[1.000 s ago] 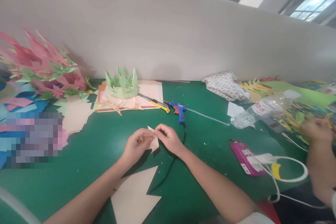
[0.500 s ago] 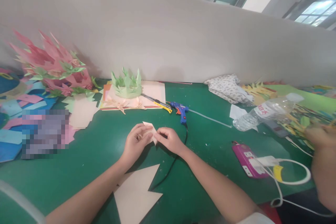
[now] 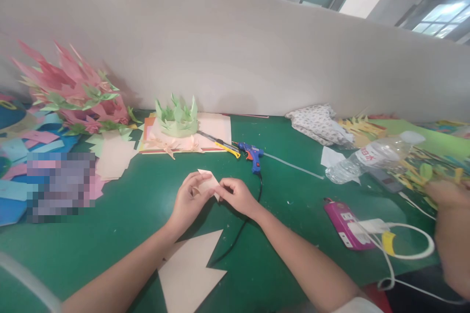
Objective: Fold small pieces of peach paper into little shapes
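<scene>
Between my two hands is a small folded piece of pale peach paper, held above the green table. My left hand pinches its left side, with the thumb in front and the fingers curled behind. My right hand grips the lower right edge between thumb and fingers. Below my hands, flat on the table, lies a larger cut sheet of peach paper with pointed, zigzag edges, partly covered by my left forearm.
Beyond my hands are a blue glue gun, a yellow cutter knife and a green paper crown. Pink paper crowns stand left. A plastic bottle and purple power strip lie right, near another person's hand.
The small paper has turned slightly in my fingers, so more of its face shows. Both hands stay in nearly the same place. The other person's hand at right has shifted slightly.
</scene>
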The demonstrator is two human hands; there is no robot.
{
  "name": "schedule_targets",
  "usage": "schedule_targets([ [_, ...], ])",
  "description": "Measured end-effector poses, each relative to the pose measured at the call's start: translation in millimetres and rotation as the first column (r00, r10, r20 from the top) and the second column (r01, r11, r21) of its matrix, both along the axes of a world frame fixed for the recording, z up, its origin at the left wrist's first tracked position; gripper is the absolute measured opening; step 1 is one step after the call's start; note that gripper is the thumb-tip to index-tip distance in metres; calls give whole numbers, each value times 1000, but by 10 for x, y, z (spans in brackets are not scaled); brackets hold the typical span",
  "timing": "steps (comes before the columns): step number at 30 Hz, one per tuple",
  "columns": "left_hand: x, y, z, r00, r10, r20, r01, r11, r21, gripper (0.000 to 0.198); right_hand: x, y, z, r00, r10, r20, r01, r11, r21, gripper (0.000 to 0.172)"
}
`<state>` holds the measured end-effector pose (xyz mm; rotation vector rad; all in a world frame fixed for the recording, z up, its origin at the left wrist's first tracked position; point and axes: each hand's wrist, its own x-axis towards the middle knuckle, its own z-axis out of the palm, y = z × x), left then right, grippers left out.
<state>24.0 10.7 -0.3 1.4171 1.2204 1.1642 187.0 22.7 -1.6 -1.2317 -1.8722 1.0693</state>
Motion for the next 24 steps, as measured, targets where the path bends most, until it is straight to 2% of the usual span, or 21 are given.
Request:
schedule_targets([
  [11,-18,9,16,1000,6,13,-5,999,-37,29,4,-1,8,998,43,-54,-44,999,-13,35],
  [14,-32,-1,2,993,-8,115,16,997,-72,31,15,-3,6,998,35,-52,-35,999,-1,33],
  [18,-50,0,-6,940,-18,342,99,970,-224,29,42,5,-10,995,-49,-83,51,999,12,32],
  [20,-50,8,2,927,-2,374,113,955,-275,27,54,11,-22,990,-66,-121,66,998,1,30],
  [24,-61,17,8,914,21,406,108,950,-293,24,59,16,-48,984,-50,-172,48,999,-14,26],
])
